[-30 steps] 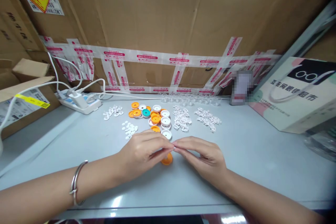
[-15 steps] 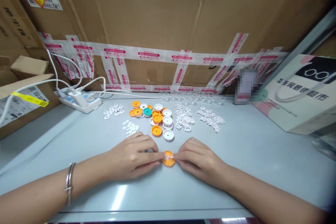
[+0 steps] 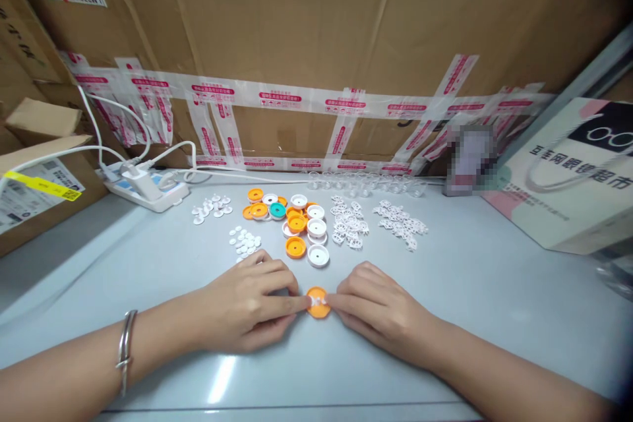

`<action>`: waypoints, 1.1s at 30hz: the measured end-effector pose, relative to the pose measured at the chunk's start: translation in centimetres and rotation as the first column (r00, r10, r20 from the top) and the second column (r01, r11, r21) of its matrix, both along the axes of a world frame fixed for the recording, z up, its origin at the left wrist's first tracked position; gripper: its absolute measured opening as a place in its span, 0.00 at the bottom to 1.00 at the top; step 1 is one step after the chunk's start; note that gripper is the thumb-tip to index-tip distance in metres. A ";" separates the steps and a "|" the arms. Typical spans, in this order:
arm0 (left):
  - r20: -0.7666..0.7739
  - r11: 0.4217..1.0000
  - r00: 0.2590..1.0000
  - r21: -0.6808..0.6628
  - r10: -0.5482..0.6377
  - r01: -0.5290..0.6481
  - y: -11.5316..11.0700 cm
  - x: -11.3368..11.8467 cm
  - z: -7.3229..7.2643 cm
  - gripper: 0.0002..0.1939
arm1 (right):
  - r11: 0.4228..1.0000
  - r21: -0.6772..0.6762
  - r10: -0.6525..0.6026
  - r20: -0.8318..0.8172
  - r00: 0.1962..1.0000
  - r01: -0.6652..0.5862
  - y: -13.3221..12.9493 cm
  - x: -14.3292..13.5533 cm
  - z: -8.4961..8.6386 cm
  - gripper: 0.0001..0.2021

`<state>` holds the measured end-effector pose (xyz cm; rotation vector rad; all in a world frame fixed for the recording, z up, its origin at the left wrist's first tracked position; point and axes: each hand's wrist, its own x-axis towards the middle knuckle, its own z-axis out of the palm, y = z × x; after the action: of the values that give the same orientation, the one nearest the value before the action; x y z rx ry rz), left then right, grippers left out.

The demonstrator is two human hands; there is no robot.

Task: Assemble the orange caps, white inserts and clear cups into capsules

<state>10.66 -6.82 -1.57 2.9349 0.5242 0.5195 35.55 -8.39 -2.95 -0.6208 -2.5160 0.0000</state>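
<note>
**Both hands meet at the orange cap!**

And here we are: the orange cap (image 3: 318, 312) lies on the grey table (image 3: 316, 369), right between the two forefingers. The left hand (image 3: 257, 306) has its forefinger at the cap's left side, the right hand (image 3: 383, 308) answers from the right, and a small white piece (image 3: 317, 302) sits inside, between those fingertips. Is either hand pinching it? Cannot tell; the thumbs are tucked from sight.

Just beyond the grip, a white cap (image 3: 318, 256), and past it a cluster of orange and white caps with a single teal cap (image 3: 277, 211). Off the left hand's knuckles, flat white discs (image 3: 244, 241); farther left, white stemmed pieces (image 3: 212, 208). Beyond the right hand, two spreads of white openwork pieces (image 3: 349, 224).

Deeper still, a row of clear cups (image 3: 366, 183), a power strip (image 3: 153, 196) far left, a paper bag (image 3: 558, 191) far right, and behind everything, a taped cardboard box (image 3: 281, 20).
</note>
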 end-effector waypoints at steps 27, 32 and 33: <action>-0.010 0.999 1.000 0.043 0.012 -0.011 -0.3 0.1 -0.3 0.16 | 0.997 -0.071 0.023 -0.017 1.000 -0.024 -0.4 -0.1 -0.1 0.09; -0.013 0.999 1.000 0.052 0.015 -0.014 -0.3 0.1 -0.4 0.15 | 0.994 -0.106 0.027 -0.034 0.999 -0.031 -0.4 -0.1 -0.2 0.13; -0.014 0.999 1.000 0.053 0.016 -0.015 -0.4 0.2 -0.3 0.15 | 0.993 -0.111 0.027 -0.039 0.999 -0.031 -0.4 -0.1 -0.2 0.13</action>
<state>10.81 -7.19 -1.90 2.9886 0.5434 0.5228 35.40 -8.81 -3.16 -0.6233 -2.5011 0.1627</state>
